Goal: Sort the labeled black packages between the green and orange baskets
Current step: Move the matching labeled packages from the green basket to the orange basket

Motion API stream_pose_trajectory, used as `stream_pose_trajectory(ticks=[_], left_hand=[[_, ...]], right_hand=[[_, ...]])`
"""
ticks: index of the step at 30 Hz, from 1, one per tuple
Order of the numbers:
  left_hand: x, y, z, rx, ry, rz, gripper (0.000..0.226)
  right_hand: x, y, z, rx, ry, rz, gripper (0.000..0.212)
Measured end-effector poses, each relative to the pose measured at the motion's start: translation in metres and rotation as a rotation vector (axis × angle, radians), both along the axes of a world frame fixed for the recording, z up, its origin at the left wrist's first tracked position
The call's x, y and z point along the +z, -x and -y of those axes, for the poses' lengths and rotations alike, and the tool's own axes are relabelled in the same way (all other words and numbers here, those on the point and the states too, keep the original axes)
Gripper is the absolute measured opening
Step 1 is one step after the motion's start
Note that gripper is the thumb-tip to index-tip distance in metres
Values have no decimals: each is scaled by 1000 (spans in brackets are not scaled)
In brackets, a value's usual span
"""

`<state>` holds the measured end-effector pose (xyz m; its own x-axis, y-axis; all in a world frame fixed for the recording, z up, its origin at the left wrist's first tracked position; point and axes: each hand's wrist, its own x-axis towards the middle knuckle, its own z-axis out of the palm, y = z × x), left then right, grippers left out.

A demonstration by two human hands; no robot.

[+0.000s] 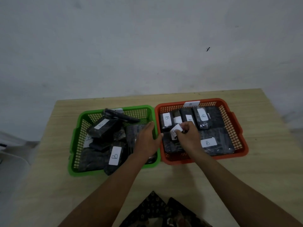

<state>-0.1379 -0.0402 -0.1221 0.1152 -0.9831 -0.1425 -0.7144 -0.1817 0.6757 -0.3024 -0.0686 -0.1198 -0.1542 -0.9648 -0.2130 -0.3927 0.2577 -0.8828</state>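
Observation:
A green basket on the left holds several black packages with white labels, one reading B near its front. An orange basket on the right holds several more, most labelled B; a large one lies at its front. My right hand is inside the orange basket, fingers closed on a small black package with a white label. My left hand lies flat over the right part of the green basket, fingers stretched, holding nothing.
Both baskets stand side by side on a light wooden table against a pale wall. A white tag marked B sits on the orange basket's far rim. Patterned dark cloth shows at the near edge.

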Motion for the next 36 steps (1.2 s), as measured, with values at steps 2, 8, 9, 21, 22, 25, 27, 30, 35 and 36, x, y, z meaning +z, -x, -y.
stream_pose_trajectory(ticks=[2,8,9,21,22,25,27,30,35,36], left_hand=[[-4,11,0,-17,-19,-16,68],[-8,15,-2,-37,56,-46,57],[-8,14,-2,-36,57,-40,58],[7,-13,-12,6,88,33,50],[10,-22,-19,31,153,70,44],[21,-51,-43,221,211,219,36],[24,-70,-63,362,121,296,48],[24,-87,-92,415,-67,308,73],[20,-94,-117,367,-174,353,75],[19,-93,-120,372,-168,307,70]], right_hand=[[-4,4,0,33,-33,-18,30],[-18,0,12,204,-58,-153,34],[-21,-1,12,230,-38,-199,28],[-17,-6,4,329,236,-418,27],[-13,-11,0,338,283,-386,22],[-1,-33,-11,408,367,-305,16],[4,-53,-19,490,379,-267,15],[9,-84,-29,655,324,-233,18],[16,-122,-37,781,68,-174,27],[17,-126,-37,777,15,-174,29]])
